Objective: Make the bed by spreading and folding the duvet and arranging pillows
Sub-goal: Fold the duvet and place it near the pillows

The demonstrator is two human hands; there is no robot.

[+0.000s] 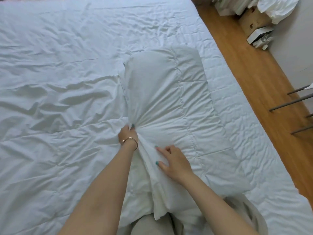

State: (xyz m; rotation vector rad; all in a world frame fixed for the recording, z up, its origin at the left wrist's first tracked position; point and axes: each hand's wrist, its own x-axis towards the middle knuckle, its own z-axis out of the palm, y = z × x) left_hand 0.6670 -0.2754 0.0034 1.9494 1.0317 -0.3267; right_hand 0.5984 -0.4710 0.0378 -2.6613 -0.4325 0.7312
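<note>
Head view — left hand (127, 134) bunches duvet (162, 106); right hand (174, 162) rests spread beside it.

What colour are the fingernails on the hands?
Teal green, seen in the head view on the right hand and left hand.

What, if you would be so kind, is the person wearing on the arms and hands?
Both forearms are bare, with no sleeves in view. The left hand has a thin gold-coloured bangle at the wrist. The fingers of the right hand carry teal nail polish, as do the left's.

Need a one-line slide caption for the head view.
Left hand bunches white duvet; right hand rests on it.
</note>
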